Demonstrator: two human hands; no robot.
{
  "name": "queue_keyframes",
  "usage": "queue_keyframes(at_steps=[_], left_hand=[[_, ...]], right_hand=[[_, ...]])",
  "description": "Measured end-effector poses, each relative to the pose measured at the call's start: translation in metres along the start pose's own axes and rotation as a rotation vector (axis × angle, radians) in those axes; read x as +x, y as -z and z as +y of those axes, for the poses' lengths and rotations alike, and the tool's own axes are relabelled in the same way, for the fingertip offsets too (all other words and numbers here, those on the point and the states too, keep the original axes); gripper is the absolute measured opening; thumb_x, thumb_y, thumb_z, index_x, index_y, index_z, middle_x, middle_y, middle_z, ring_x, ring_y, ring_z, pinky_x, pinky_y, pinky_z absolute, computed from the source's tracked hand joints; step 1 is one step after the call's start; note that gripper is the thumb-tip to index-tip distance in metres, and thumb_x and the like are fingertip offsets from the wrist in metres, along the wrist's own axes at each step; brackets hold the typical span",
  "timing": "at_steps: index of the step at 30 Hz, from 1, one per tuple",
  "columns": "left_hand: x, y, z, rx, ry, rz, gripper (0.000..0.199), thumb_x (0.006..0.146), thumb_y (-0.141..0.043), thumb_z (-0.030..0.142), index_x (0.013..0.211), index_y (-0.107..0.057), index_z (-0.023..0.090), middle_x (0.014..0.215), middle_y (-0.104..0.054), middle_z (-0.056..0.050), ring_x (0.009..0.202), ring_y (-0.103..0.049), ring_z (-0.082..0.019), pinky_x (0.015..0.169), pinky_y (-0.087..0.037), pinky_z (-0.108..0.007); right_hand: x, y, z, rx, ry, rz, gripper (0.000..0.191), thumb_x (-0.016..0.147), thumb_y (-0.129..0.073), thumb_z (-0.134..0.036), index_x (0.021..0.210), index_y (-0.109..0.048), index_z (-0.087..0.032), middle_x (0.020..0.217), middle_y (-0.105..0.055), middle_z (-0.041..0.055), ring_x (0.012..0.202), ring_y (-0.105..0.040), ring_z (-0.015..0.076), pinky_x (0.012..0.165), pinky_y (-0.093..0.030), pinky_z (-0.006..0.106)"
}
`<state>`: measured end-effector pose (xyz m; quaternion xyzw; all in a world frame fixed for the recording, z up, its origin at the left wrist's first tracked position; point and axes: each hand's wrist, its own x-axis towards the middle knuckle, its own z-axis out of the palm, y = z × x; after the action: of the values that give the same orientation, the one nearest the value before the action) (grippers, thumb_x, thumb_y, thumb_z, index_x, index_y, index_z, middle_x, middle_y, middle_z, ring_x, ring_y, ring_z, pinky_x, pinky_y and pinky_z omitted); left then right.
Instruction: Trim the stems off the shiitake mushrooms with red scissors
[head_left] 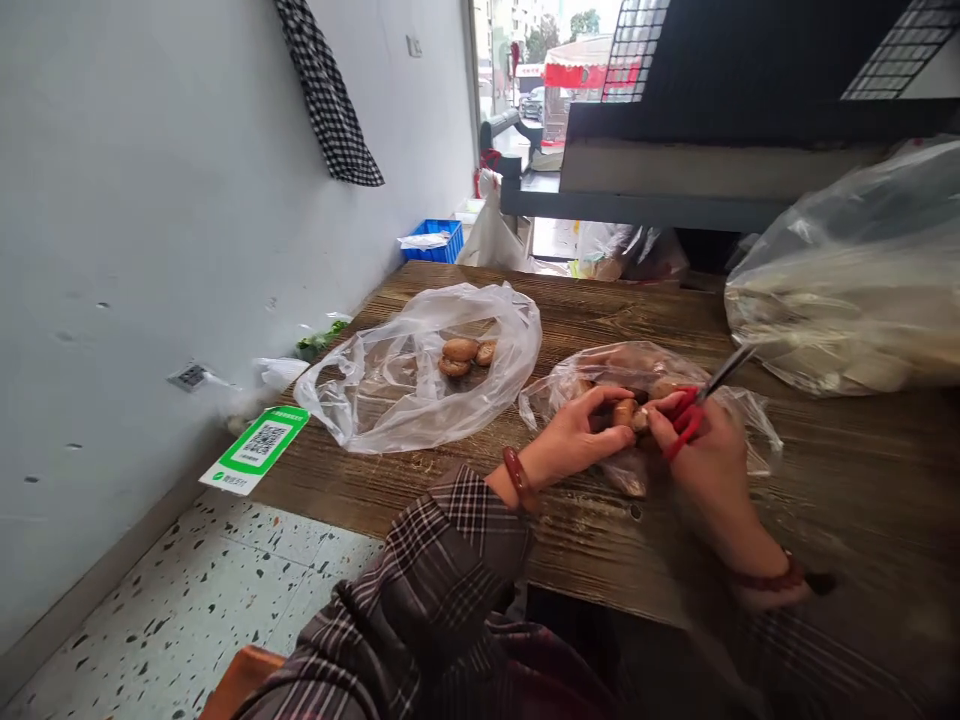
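Between the thumb and fingers of my left hand [574, 437] is a brown mushroom [623, 413], its pale stem pointing right. My right hand [709, 460] holds red-handled scissors [688, 420], blades pointing up and away, while its thumb and fingertips touch the stem. Both hands are over a clear plastic bag [637, 358] with more mushrooms inside. To the left, an open plastic bag [405, 425] lies on the wooden table [330, 490] with several brown mushrooms [460, 350] in it.
A large clear bag of pale contents [847, 320] stands at the right. A green and white QR card [259, 448] lies at the table's left edge, near the wall. Behind the table are a blue crate [431, 241] and more plastic bags.
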<state>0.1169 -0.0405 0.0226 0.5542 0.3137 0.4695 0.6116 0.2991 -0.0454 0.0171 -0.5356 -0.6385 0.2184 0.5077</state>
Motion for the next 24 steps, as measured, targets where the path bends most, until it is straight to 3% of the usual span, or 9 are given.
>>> queue_keyframes(at_steps=[3,6,12,15,19,24], left_hand=[[0.0,0.003,0.007,-0.122,-0.007,0.004,0.043,0.079,-0.079,0.029,0.121,-0.072,0.021,0.123,-0.071,-0.009,0.109,-0.067,-0.027,0.096,-0.059,-0.042],[0.001,0.005,0.011,-0.317,0.075,-0.005,0.04,0.083,-0.072,0.03,0.122,-0.072,0.022,0.128,-0.07,-0.01,0.106,-0.069,-0.029,0.085,-0.063,-0.044],[0.006,0.009,0.02,-0.389,0.097,0.055,0.041,0.084,-0.066,0.026,0.124,-0.067,0.016,0.123,-0.071,-0.013,0.094,-0.073,-0.024,0.071,-0.062,-0.033],[0.006,0.008,0.024,-0.331,0.088,0.09,0.046,0.08,-0.07,0.025,0.124,-0.064,0.016,0.12,-0.072,-0.011,0.093,-0.074,-0.023,0.07,-0.06,-0.03],[0.003,0.004,0.026,-0.289,0.114,0.064,0.056,0.074,-0.074,0.02,0.128,-0.058,0.019,0.118,-0.071,-0.009,0.094,-0.075,-0.023,0.071,-0.059,-0.03],[0.002,0.002,0.027,-0.281,0.109,0.085,0.049,0.077,-0.071,0.018,0.123,-0.053,0.02,0.115,-0.071,-0.008,0.091,-0.075,-0.023,0.063,-0.056,-0.026]], right_hand=[[0.008,0.003,-0.004,0.148,-0.124,0.133,0.02,0.084,-0.071,-0.04,0.092,-0.059,-0.026,0.088,-0.071,0.0032,0.079,-0.067,0.0208,0.077,-0.058,0.039],[0.012,0.006,-0.009,0.18,-0.127,0.177,0.02,0.082,-0.072,-0.04,0.09,-0.06,-0.026,0.09,-0.072,0.0042,0.083,-0.068,0.0213,0.08,-0.058,0.039],[0.011,0.009,-0.017,0.164,-0.102,0.015,0.021,0.086,-0.069,-0.042,0.096,-0.062,-0.026,0.107,-0.078,0.0103,0.096,-0.073,0.0255,0.085,-0.06,0.042],[0.011,0.009,-0.016,0.169,-0.1,0.039,0.02,0.088,-0.068,-0.042,0.096,-0.06,-0.026,0.108,-0.078,0.01,0.099,-0.073,0.025,0.086,-0.06,0.041],[0.01,0.009,-0.016,0.19,-0.078,0.062,0.017,0.087,-0.069,-0.039,0.092,-0.062,-0.025,0.095,-0.076,0.0063,0.088,-0.072,0.0226,0.08,-0.059,0.037],[0.01,0.009,-0.01,0.06,-0.005,0.021,0.022,0.085,-0.071,-0.041,0.098,-0.068,-0.023,0.092,-0.077,0.0045,0.079,-0.071,0.0215,0.075,-0.057,0.038]])
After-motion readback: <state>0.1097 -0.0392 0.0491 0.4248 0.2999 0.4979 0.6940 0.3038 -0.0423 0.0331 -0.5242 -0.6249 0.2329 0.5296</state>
